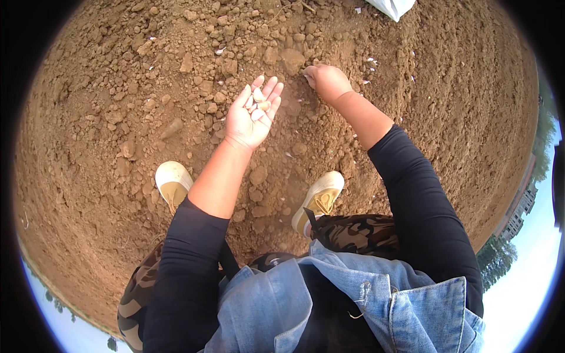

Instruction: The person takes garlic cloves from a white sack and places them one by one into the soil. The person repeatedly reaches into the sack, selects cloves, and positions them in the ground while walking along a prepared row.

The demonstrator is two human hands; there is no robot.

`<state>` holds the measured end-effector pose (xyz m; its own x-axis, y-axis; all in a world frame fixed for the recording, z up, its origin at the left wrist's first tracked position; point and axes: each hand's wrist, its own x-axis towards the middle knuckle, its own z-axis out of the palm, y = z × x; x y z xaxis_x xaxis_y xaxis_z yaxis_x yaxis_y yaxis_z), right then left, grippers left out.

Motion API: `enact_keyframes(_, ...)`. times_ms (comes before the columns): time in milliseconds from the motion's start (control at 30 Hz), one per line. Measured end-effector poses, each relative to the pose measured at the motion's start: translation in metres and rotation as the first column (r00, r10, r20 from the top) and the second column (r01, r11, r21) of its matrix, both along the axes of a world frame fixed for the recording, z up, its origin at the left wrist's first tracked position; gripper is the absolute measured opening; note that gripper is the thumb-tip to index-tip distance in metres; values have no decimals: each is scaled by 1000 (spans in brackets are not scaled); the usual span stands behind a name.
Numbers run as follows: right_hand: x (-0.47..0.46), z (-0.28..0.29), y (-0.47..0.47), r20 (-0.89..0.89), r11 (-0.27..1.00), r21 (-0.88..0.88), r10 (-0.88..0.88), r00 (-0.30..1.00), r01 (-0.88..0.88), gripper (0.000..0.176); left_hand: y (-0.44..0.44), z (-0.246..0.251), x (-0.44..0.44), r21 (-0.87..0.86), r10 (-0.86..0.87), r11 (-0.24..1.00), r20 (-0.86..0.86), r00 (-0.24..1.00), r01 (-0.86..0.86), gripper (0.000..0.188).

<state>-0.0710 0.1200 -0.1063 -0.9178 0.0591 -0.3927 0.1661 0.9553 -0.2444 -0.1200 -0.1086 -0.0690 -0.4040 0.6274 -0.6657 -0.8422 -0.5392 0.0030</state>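
Note:
My left hand (250, 119) is palm up above the soil, with several garlic cloves (258, 95) resting in the palm and along the fingers. Beyond it and to the right, my right hand (327, 83) reaches down to the loose brown soil (282, 95) with its fingers drawn together. A small whitish piece, seemingly a garlic clove (306, 76), shows at those fingertips, mostly hidden by the hand. A large clod (292, 61) lies just past the right fingertips. Other cloves (220, 51) are scattered in the soil around both hands.
At the top edge lies part of a white bag (393, 6). My left shoe (173, 181) and right shoe (321, 197) stand apart on the cloddy ground. A stone-like lump (172, 128) lies left of my left hand. Trees and buildings (518, 212) appear at the far right.

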Motion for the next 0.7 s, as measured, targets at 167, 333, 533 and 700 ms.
enact_keyframes(167,-3,0,-1,63,996,82,35,997,-40,16,-1,-1,-1,-14,12,1000,7,1000,-11,31)
enact_keyframes(333,-18,-12,-1,141,968,207,113,984,-141,15,3,2,3,-16,0,1000,19,1000,0,32)
enact_keyframes(533,-20,17,-16,126,972,213,70,990,-96,11,2,-2,3,-9,-27,1000,-6,1000,27,38)
enact_keyframes(700,-6,60,-36,-367,848,-505,-42,929,-161,22,8,-24,8,178,-51,983,-4,999,51,37)
